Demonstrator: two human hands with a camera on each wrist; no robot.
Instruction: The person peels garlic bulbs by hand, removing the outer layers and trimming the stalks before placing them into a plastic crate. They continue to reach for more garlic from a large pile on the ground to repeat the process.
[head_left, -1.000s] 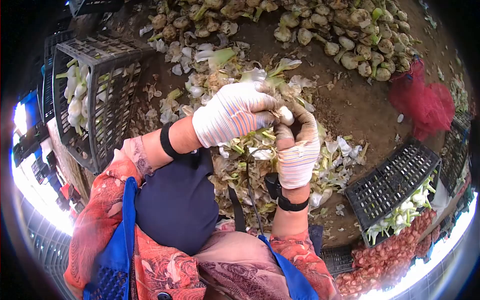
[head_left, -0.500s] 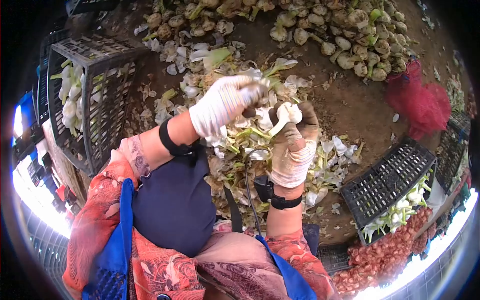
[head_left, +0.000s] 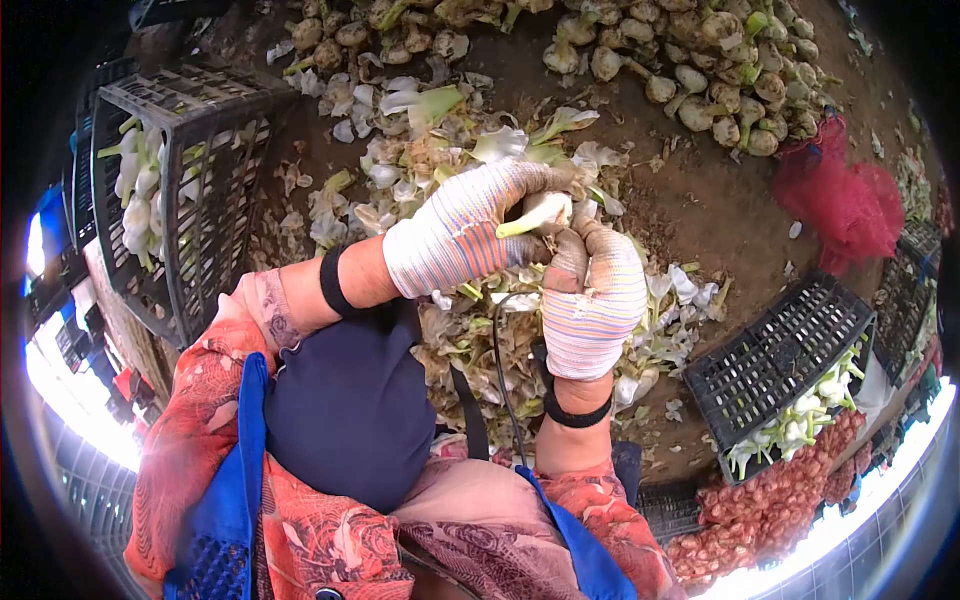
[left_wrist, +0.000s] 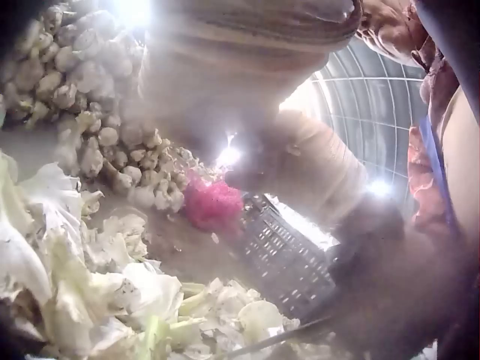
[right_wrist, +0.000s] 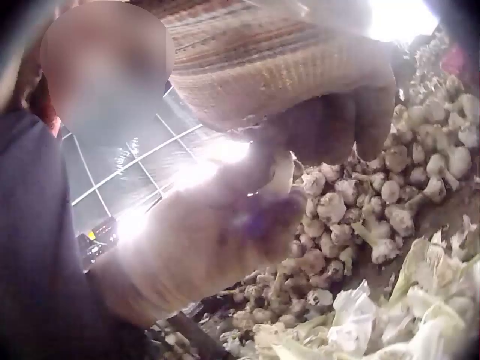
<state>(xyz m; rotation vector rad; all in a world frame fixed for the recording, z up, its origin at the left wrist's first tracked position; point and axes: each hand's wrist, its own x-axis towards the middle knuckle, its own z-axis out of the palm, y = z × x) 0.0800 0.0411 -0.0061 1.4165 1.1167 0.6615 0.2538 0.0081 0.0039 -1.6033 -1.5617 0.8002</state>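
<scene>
In the head view a garlic bulb (head_left: 547,208) with a short green stem lies between both hands, its stem pointing left. My left hand (head_left: 455,230), in a striped knit glove with dirty fingertips, curls round it from the left, fingers above and thumb below. From the right, my right hand (head_left: 597,290), gloved alike, grips the bulb with thumb and fingers. Below the hands spreads a heap of peeled garlic skins and leaves (head_left: 460,350). The right wrist view shows a pale bit of the bulb (right_wrist: 282,174) between the gloves; the rest is hidden by fingers.
Untrimmed garlic bulbs (head_left: 720,70) are piled at the back. Black crates of white garlic stand at left (head_left: 225,190) and right (head_left: 780,350). A red net bag (head_left: 845,200) lies on the soil floor, and reddish filled sacks (head_left: 765,490) lie at lower right.
Half a second ago the left hand was apart from the bulb, which the right hand held alone. Now the left hand has come back round it, and the stem has turned to point left.
</scene>
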